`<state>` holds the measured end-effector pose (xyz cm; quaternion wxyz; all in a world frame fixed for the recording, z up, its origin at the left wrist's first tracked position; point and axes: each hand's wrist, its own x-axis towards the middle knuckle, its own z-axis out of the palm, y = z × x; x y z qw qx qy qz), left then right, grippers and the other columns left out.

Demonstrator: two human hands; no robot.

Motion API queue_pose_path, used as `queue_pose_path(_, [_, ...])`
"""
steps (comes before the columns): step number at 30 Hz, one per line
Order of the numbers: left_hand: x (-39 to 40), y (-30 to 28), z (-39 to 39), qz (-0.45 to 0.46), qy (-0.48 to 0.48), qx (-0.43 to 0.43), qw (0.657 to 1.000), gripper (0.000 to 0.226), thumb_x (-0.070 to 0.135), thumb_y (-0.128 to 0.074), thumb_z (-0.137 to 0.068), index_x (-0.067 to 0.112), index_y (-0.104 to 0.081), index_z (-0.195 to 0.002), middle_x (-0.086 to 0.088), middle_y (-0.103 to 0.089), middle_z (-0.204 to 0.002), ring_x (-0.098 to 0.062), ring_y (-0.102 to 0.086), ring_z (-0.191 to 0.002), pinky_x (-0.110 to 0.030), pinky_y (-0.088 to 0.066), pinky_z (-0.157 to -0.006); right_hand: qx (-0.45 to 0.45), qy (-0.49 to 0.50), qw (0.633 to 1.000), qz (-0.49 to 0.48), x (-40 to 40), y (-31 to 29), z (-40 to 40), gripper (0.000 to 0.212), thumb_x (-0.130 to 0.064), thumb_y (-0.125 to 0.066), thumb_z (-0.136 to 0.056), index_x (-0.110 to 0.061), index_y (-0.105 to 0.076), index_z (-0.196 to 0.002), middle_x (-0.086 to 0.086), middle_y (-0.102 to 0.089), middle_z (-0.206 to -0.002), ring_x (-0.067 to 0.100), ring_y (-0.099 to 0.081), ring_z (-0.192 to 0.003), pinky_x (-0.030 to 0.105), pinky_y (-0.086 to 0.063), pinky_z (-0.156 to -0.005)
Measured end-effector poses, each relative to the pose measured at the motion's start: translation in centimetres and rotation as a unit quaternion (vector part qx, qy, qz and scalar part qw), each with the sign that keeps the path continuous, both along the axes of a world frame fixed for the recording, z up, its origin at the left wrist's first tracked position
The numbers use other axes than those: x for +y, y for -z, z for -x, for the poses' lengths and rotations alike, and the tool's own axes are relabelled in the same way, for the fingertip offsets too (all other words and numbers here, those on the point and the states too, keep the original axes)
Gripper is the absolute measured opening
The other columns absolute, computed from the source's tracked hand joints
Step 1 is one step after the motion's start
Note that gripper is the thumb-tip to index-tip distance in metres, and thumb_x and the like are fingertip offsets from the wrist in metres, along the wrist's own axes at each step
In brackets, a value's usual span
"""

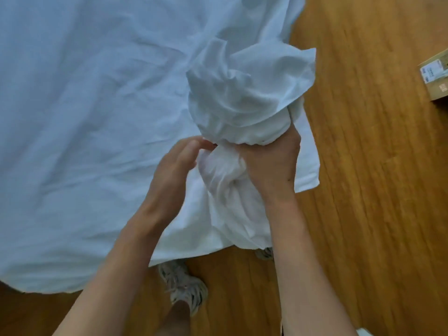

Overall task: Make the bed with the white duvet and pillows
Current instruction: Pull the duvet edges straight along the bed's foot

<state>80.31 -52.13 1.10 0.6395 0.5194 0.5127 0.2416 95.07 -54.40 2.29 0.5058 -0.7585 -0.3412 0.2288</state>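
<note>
Wooden flooring (363, 166) runs under the bed's corner, where I have the white duvet (84, 105) bunched up. My right hand (271, 163) is clamped round a twisted wad of the fabric, fingers buried in it, probably to gather the corner before I pull it straight. My left hand (179, 161) sits just beside, fingertips pinching the same wad at its neck. Beyond the grip, a loose fold billows up above my right hand, and the rest of the duvet lies creased across the bed. My shoes (184, 284) stand at the bed's edge; a cardboard box (436, 78) sits well apart. No pillows in view.
</note>
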Motion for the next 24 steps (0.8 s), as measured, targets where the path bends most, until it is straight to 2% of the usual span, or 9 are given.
queue_pose_path(3, [2.2, -1.6, 8.2, 0.01, -0.146, -0.001, 0.989, 0.055, 0.063, -0.018, -0.091, 0.033, -0.061, -0.109, 0.007, -0.068, -0.115, -0.01, -0.062, -0.111, -0.045, -0.048, -0.098, -0.118, -0.123, 0.985, -0.035, 0.5, -0.9, 7.3, 0.059, -0.027, -0.082, -0.062, -0.003, -0.061, -0.112, 0.003, -0.067, -0.097, 0.012, -0.062, -0.085, 0.022, -0.052, -0.073])
queue_pose_path(6, [4.6, -3.2, 16.5, 0.016, -0.193, -0.016, 0.981, 0.059, 0.056, -0.008, -0.1, 0.029, -0.056, -0.119, 0.012, -0.071, -0.108, -0.009, -0.066, -0.105, -0.037, -0.049, -0.088, -0.229, -0.236, 0.943, -0.044, 0.7, -1.2, 14.6, 0.056, -0.015, -0.082, -0.064, -0.016, -0.054, -0.113, 0.009, -0.062, -0.087, 0.026, -0.061, -0.07, 0.03, -0.05, -0.054])
queue_pose_path(8, [5.7, -3.6, 21.7, 0.055, -0.202, -0.024, 0.977, 0.064, 0.06, -0.01, -0.099, 0.023, -0.054, -0.126, 0.008, -0.073, -0.106, -0.011, -0.068, -0.101, -0.035, -0.048, -0.085, -0.275, -0.294, 0.915, -0.036, 0.6, -1.0, 18.8, 0.056, -0.01, -0.076, -0.066, -0.023, -0.047, -0.112, 0.008, -0.059, -0.083, 0.027, -0.057, -0.062, 0.025, -0.043, -0.05])
queue_pose_path(12, [6.2, -2.5, 28.2, 0.116, -0.148, 0.043, 0.981, 0.058, 0.071, -0.033, -0.088, 0.032, -0.055, -0.125, -0.002, -0.07, -0.113, -0.019, -0.068, -0.096, -0.037, -0.047, -0.08, -0.318, -0.37, 0.872, 0.028, -0.2, 1.6, 25.4, 0.047, -0.001, -0.071, -0.059, -0.014, -0.065, -0.103, 0.009, -0.056, -0.082, 0.03, -0.054, -0.055, 0.026, -0.044, -0.048])
queue_pose_path(15, [5.8, 0.1, 28.9, 0.125, -0.091, 0.145, 0.977, 0.062, 0.075, -0.057, -0.072, 0.034, -0.056, -0.118, -0.001, -0.06, -0.126, -0.017, -0.061, -0.106, -0.037, -0.047, -0.086, -0.34, -0.393, 0.847, 0.111, -0.1, 5.5, 28.4, 0.047, 0.004, -0.069, -0.056, -0.013, -0.066, -0.1, 0.011, -0.055, -0.086, 0.032, -0.055, -0.057, 0.034, -0.052, -0.049])
queue_pose_path(17, [5.8, 2.3, 27.9, 0.091, -0.065, 0.199, 0.974, 0.066, 0.066, -0.061, -0.077, 0.026, -0.051, -0.13, 0.002, -0.057, -0.13, -0.017, -0.058, -0.114, -0.037, -0.046, -0.094, -0.354, -0.382, 0.842, 0.14, 0.3, 7.0, 29.4, 0.046, 0.004, -0.068, -0.056, -0.012, -0.067, -0.099, 0.013, -0.056, -0.087, 0.033, -0.055, -0.059, 0.033, -0.051, -0.049])
queue_pose_path(19, [6.0, 3.7, 26.3, 0.058, -0.06, 0.215, 0.973, 0.064, 0.06, -0.063, -0.081, 0.024, -0.049, -0.131, 0.004, -0.059, -0.124, -0.017, -0.058, -0.11, -0.034, -0.046, -0.089, -0.379, -0.366, 0.838, 0.142, 0.1, 7.6, 29.7, 0.041, 0.0, -0.062, -0.063, -0.012, -0.067, -0.102, 0.013, -0.056, -0.087, 0.032, -0.055, -0.062, 0.033, -0.048, -0.048])
queue_pose_path(21, [6.5, 4.5, 24.6, 0.054, -0.065, 0.218, 0.972, 0.081, 0.069, -0.064, -0.071, 0.023, -0.043, -0.135, 0.003, -0.057, -0.126, -0.021, -0.056, -0.113, -0.039, -0.045, -0.096, -0.39, -0.369, 0.831, 0.144, -0.6, 7.8, 29.4, 0.049, -0.005, -0.056, -0.067, -0.012, -0.064, -0.115, 0.013, -0.056, -0.091, 0.032, -0.055, -0.07, 0.036, -0.049, -0.054])
queue_pose_path(24, [7.4, 6.1, 22.7, 0.068, -0.067, 0.267, 0.959, 0.115, 0.074, -0.062, -0.052, 0.019, -0.023, -0.146, -0.008, -0.05, -0.138, -0.03, -0.05, -0.123, -0.046, -0.041, -0.104, -0.379, -0.412, 0.812, 0.168, -1.9, 6.9, 28.1, 0.068, -0.018, -0.074, -0.063, -0.018, -0.055, -0.129, 0.011, -0.055, -0.099, 0.029, -0.055, -0.079, 0.035, -0.05, -0.062])
